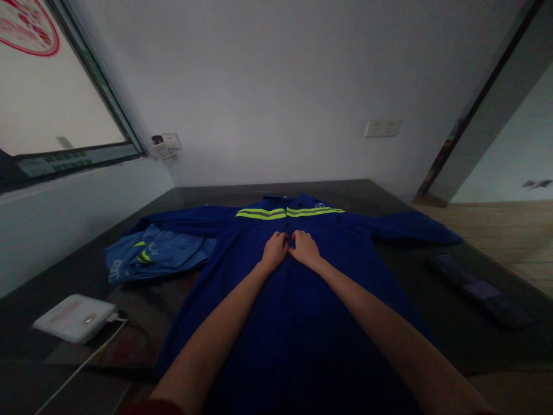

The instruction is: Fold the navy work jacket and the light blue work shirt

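Observation:
A dark blue work jacket [302, 300] with yellow-green reflective stripes lies front up, its collar away from me and its sleeves spread to both sides. My left hand [275, 248] is closed on the left side of its front opening, just below the stripes. Close beside it, my right hand [304, 246] has its fingers curled onto the right edge of the same opening. The fingertips are partly hidden by the hands. A small gap separates the two hands.
A folded lighter blue garment [159, 253] rests partly by the jacket's left sleeve. A white box-shaped device [78, 317] with a cable stands on the dark table [142, 323] at left. A dark flat case [479, 288] lies at right. Behind is a wall with sockets [383, 128].

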`<state>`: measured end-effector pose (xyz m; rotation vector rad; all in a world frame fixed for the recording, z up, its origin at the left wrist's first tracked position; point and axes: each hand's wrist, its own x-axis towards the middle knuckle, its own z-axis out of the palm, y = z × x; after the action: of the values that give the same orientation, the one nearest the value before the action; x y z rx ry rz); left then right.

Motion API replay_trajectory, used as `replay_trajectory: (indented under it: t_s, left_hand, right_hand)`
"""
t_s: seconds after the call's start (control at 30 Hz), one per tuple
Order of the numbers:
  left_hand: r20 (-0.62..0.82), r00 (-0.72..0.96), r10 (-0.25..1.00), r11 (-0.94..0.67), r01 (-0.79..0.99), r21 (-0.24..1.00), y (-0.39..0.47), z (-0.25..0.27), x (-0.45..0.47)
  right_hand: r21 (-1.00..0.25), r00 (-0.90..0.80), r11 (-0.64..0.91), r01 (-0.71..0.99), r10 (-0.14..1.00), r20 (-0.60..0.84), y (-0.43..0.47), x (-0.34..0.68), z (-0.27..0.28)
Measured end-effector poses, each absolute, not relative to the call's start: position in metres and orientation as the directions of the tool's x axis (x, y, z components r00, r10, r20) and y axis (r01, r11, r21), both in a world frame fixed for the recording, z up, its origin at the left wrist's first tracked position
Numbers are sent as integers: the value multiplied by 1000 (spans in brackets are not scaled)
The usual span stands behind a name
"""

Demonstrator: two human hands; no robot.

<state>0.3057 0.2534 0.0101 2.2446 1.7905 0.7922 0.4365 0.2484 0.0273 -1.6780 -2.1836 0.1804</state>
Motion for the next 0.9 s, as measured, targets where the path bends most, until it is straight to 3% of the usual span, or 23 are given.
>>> replay_trajectory:
  t_s: [0.27,0.43,0.57,0.77,0.9]
  left_hand:
    - [292,154,944,-272,864,424,254,11,303]
    - [310,151,939,-279,861,426,256,6,304]
    - [310,101,945,-246,846,474,258,7,303]
    - [274,38,961,-169,863,476,266,10,303]
    - [252,24,967,-141,877,459,265,9,308]
  right_hand:
    - [-225,-307,362,904,919,246,238,453,30]
    - [-309,-319,418,854,891,321,238,468,19]
    - [-401,-245,339,851,932,268,245,466,19]
    - [-357,-119,157,921,985,127,250,446,29]
    - [-336,-44,98,937,985,166,250,437,28]
